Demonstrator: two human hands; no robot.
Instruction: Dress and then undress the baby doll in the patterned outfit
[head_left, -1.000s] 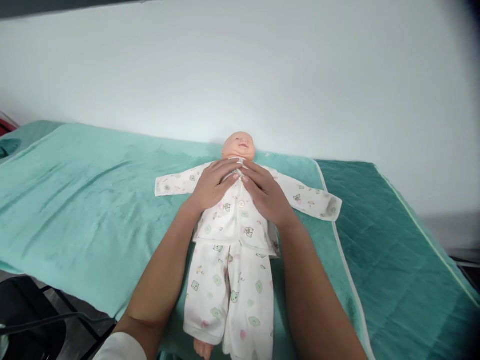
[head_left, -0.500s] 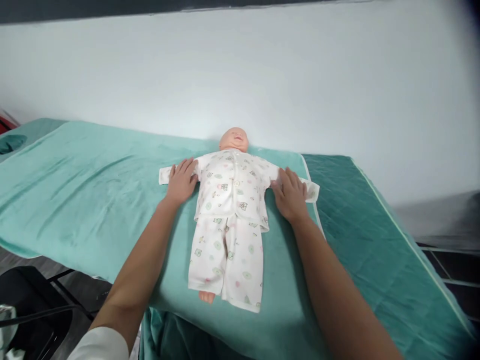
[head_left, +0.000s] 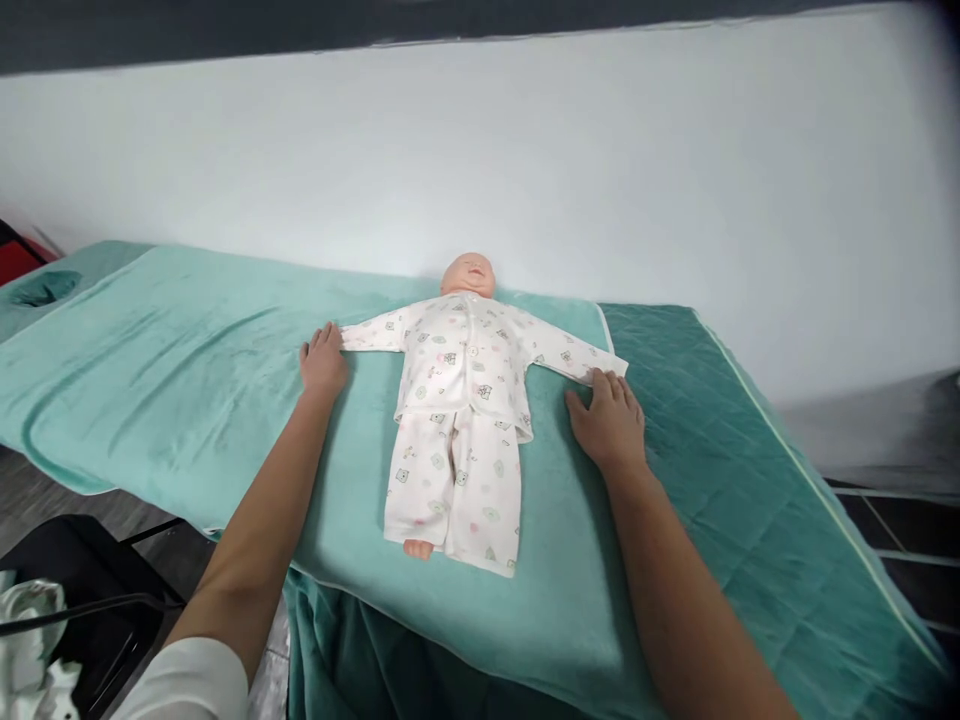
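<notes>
A baby doll (head_left: pixel 468 274) lies on its back with its arms spread, its head toward the wall. It wears a white printed pajama top (head_left: pixel 469 350) and matching pajama pants (head_left: pixel 454 485); one foot (head_left: pixel 418 549) peeks out of a pant leg. My left hand (head_left: pixel 324 360) rests at the cuff of the sleeve on the left, covering its end, with fingers stretched flat. My right hand (head_left: pixel 609 415) touches the other sleeve (head_left: pixel 574 352) near its cuff, its fingers spread and thumb apart.
The doll lies on a light green sheet (head_left: pixel 187 370) over a bed with a dark green quilted cover (head_left: pixel 735 480). A white wall (head_left: pixel 480 150) runs behind it. At lower left stands a black chair (head_left: pixel 90 570) with white cloth (head_left: pixel 30 640) on it.
Both hands have moved outward along the sleeves to the cuffs, uncovering the upper sleeves. The sleeves now lie smoother. The view has shifted slightly.
</notes>
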